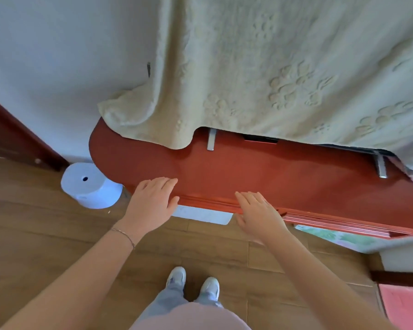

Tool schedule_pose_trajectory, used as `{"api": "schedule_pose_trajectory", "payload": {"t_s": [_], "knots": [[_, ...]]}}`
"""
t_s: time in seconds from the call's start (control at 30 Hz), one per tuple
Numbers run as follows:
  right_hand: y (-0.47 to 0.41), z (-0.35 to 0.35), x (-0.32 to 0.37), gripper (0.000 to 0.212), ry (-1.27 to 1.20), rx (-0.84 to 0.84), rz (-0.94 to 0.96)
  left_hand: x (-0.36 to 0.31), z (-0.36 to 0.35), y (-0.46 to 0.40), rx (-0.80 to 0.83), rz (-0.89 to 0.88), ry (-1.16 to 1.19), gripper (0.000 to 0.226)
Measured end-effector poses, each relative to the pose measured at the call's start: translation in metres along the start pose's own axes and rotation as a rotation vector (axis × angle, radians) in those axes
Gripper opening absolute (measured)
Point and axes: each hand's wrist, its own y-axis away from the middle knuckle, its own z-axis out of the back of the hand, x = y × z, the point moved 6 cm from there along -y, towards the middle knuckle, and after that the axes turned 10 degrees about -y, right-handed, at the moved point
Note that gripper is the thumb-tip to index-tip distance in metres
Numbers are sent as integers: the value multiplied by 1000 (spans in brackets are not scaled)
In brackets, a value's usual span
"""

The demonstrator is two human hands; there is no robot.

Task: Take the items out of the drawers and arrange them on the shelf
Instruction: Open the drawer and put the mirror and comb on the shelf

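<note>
Hands flat, fingers straight, holding nothing: left hand [154, 198] and right hand [258, 214] at red top's [260, 177] front edge, contact unclear; cloth [260, 67] draped behind.

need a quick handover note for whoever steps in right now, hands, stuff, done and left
Left hand: open, flat on the front edge of the red cabinet top, no grip on anything.
Right hand: open, fingers on the same edge.
A cream blanket covers the back of the top. A white paper roll stands on the floor to the left.
Done: no items out in view.
Left: open the drawers, take items out, arrange them on the shelf.
</note>
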Motion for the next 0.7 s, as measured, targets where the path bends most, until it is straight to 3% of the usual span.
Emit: {"api": "schedule_pose_trajectory", "payload": {"t_s": [0.1,0.2,0.3,0.4,0.53,0.7], "knots": [[-2,-15,-5,55,-101,60,-7,1,-3,8,53,67,63,41],[-5,-42,-22,46,-598,185,-254,10,-8,18,77,268,352,33],[-4,-82,-41,27,-1376,207,-707,27,-42,28,203,746,905,23],[-8,-126,-55,18,-1825,131,-1002,23,-100,40,356,1244,1491,25],[-22,-178,-73,14,-2029,-91,-1301,12,-174,44,427,1510,1804,48],[-56,-211,-79,23,-2281,-291,-1345,1,-217,16,254,1633,2048,58]]}}
